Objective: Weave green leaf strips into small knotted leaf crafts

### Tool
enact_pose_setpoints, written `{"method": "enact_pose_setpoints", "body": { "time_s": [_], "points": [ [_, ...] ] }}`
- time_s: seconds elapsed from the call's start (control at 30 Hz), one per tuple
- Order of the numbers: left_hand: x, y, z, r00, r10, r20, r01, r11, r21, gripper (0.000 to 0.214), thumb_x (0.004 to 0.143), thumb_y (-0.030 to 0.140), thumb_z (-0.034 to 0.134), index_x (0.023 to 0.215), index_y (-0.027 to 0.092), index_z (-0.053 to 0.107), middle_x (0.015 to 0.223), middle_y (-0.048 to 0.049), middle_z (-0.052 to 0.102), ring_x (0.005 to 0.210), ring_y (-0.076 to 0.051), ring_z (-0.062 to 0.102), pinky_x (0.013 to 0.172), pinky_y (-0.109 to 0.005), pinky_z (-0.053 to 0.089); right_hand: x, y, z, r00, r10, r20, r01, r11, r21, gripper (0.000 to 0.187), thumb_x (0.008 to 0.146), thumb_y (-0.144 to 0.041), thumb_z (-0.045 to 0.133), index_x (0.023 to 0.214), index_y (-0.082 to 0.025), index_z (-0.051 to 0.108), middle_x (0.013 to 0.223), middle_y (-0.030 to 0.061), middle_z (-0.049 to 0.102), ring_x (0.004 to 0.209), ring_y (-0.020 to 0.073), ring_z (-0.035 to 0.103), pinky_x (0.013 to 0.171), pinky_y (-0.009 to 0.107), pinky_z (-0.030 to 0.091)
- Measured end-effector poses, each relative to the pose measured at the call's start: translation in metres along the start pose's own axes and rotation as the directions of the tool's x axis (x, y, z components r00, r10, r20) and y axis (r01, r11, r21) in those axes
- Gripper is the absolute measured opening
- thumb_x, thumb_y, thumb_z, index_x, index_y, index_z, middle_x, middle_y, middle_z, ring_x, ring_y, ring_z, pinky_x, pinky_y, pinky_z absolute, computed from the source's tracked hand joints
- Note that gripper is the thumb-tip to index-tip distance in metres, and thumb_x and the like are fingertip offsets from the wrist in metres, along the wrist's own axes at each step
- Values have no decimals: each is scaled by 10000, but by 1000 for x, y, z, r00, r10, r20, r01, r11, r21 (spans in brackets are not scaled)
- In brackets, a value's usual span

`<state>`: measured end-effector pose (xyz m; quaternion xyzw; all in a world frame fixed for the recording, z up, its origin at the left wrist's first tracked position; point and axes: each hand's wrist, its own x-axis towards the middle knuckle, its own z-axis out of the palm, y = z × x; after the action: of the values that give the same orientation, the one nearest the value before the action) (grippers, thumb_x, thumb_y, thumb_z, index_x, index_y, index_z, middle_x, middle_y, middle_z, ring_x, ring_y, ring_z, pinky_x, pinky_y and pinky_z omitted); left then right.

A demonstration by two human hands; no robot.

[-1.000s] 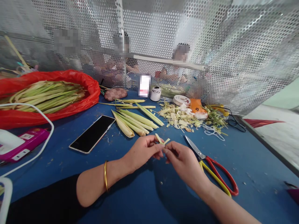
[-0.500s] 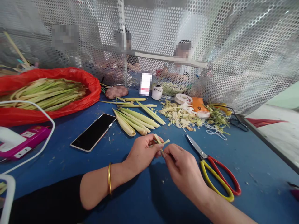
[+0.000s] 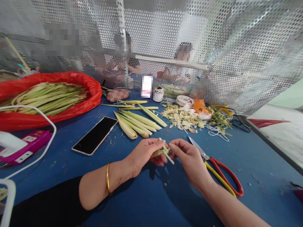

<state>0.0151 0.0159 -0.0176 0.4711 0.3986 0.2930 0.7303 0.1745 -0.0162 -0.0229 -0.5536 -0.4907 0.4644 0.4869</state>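
Observation:
My left hand [image 3: 145, 153] and my right hand [image 3: 187, 157] meet over the blue table [image 3: 132, 201], both pinching one small pale-green leaf strip piece [image 3: 163, 152] between their fingertips. The strip ends stick out between the two hands. A gold bangle [image 3: 107, 178] sits on my left wrist. Scissors with red and yellow handles [image 3: 219, 175] lie just right of my right hand, blades partly hidden behind it. A row of folded green leaf cones [image 3: 138, 121] lies just beyond my hands.
A black phone [image 3: 94, 135] lies left of the cones. A red bag of long leaves [image 3: 47, 96] fills the back left. Leaf scraps [image 3: 187, 116], tape rolls and an orange packet [image 3: 200, 108] lie at the back. Perforated metal screen [image 3: 213, 47] walls the table; people sit behind it.
The strip piece, earlier sticking up above my fingertips, now lies lower and more level between my hands. My right hand has shifted slightly right and up.

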Motion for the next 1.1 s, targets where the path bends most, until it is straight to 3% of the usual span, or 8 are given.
{"method": "enact_pose_setpoints", "body": {
  "time_s": [0.2, 0.5, 0.73, 1.0, 1.1],
  "points": [
    [-4, 0, 2, 999, -39, 21, 37, 994, 99, 249, 744, 392, 687, 729, 150, 629, 488, 40, 537, 436, -73, 472, 471, -189, 406, -4, -3, 3, 1000, -24, -2, 24, 996, -82, 220, 770, -373, 650, 670, -182, 604, 575, -24, 570, 585, 132, 533, 586, 254, 423],
    [-7, 6, 7, 998, -59, -3, 59, 991, 118, 82, 674, 230, 660, 659, 149, 650, 455, 61, 449, 446, -76, 395, 486, -210, 408, -8, 4, 7, 996, -72, -49, 70, 996, -57, 188, 788, -316, 627, 656, -189, 584, 572, -30, 569, 569, 125, 509, 568, 253, 404],
    [-4, 1, 3, 998, -68, 15, 65, 986, 155, 98, 684, 251, 657, 668, 154, 648, 463, 51, 464, 459, -93, 426, 519, -235, 422, -5, 4, 9, 992, -70, -102, 67, 997, -30, 185, 771, -310, 630, 638, -190, 581, 548, -31, 577, 549, 126, 526, 570, 257, 420],
    [-4, 4, 4, 996, -80, 49, 76, 993, 88, 144, 673, 290, 694, 648, 160, 636, 482, 54, 453, 459, -87, 408, 501, -234, 438, -4, -1, 6, 987, -118, -109, 111, 992, -62, 191, 780, -319, 616, 638, -197, 575, 547, -33, 570, 550, 127, 526, 566, 255, 427],
    [-5, 4, 4, 998, -33, 62, 25, 992, 127, 159, 688, 307, 688, 667, 155, 647, 489, 50, 473, 461, -86, 425, 508, -228, 428, -1, -1, 3, 995, -82, -57, 76, 992, -98, 212, 798, -350, 601, 661, -189, 588, 567, -23, 581, 576, 133, 531, 592, 264, 428]
  ]
}}
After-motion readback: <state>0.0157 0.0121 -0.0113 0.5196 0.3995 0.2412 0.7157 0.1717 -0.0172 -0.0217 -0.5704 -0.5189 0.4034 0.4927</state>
